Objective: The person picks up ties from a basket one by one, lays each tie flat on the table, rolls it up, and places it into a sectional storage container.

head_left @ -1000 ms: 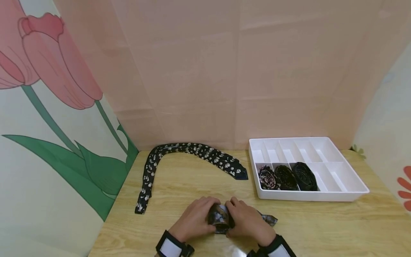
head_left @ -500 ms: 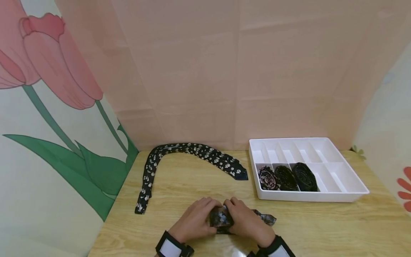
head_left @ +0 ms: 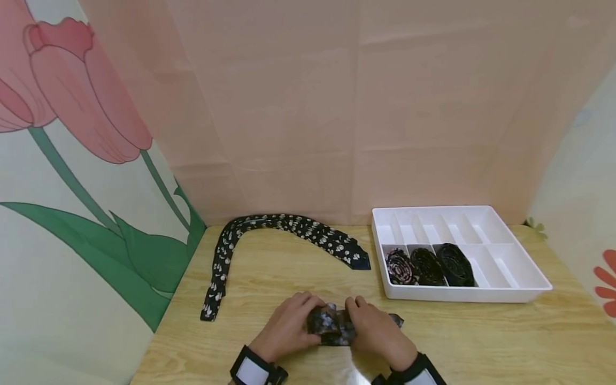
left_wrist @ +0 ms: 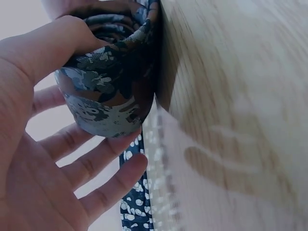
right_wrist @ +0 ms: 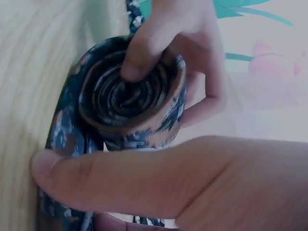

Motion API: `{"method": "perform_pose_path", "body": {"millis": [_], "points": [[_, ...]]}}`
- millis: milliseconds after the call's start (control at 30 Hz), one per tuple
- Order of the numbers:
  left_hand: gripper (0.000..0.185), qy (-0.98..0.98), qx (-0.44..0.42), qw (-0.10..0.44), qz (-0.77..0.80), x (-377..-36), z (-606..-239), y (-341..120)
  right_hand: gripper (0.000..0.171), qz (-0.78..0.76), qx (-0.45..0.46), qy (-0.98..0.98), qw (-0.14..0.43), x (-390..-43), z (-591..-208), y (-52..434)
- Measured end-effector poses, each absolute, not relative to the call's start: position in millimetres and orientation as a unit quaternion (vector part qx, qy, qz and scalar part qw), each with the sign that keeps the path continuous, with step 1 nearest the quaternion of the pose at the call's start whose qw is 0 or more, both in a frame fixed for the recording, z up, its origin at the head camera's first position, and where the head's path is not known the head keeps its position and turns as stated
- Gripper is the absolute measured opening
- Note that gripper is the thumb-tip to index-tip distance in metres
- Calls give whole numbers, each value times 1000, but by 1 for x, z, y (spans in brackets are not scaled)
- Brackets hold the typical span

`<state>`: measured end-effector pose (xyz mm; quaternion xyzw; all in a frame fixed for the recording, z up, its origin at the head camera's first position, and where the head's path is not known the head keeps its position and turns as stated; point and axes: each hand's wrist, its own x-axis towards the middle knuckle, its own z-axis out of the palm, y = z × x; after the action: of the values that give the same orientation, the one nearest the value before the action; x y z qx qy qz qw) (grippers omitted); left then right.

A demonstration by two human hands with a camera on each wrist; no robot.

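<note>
Fabric is gathering into a tighter coil between my hands: compared with a second ago, the loose tail trailing to the right of the rolled tie is looking shorter, so more of its length is now wound in. I judge the rolling to be nearly finished, with only a short end left flat on the counter.

My left hand is cupping the roll from its side, thumb lying over the top and fingers spread loosely beneath it. My right hand is gripping it from the other side, thumb pressing along the outer layer. A fingertip of the left hand is pushing into the centre of the spiral, as the right wrist view is showing. Both hands are clamped on the roll, which is sitting near the front edge of the counter.

To the right, the white divided tray is holding three rolled ties side by side in its front-left compartments; the remaining compartments are showing bare white. Behind my hands, a spotted tie is lying unrolled in a curve.
</note>
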<state>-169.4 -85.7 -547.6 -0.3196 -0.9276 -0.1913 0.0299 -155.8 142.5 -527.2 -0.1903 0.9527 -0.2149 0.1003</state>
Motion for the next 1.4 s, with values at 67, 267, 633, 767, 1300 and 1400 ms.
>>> {"method": "perform_pose_path", "body": {"millis": [67, 267, 633, 767, 1300, 1400], "points": [[65, -927, -321, 26, -193, -169, -547, -86, 54, -209, -193, 954, 99, -156, -527, 144], [65, -922, -335, 26, -194, -169, -547, -86, 57, -188, -238, 951, 63, -157, -526, 141], [76, -913, -345, 5, -218, -166, -547, -79, 65, -198, -239, 949, 44, -156, -530, 138], [69, -907, -344, -8, -241, -165, -547, -78, 65, -201, -244, 948, 42, -156, -530, 138], [65, -918, -335, 15, -212, -165, -546, -79, 66, -210, -245, 946, 44, -157, -530, 135], [71, -917, -337, 19, -211, -165, -546, -80, 65, -210, -246, 946, 39, -157, -531, 134]]}}
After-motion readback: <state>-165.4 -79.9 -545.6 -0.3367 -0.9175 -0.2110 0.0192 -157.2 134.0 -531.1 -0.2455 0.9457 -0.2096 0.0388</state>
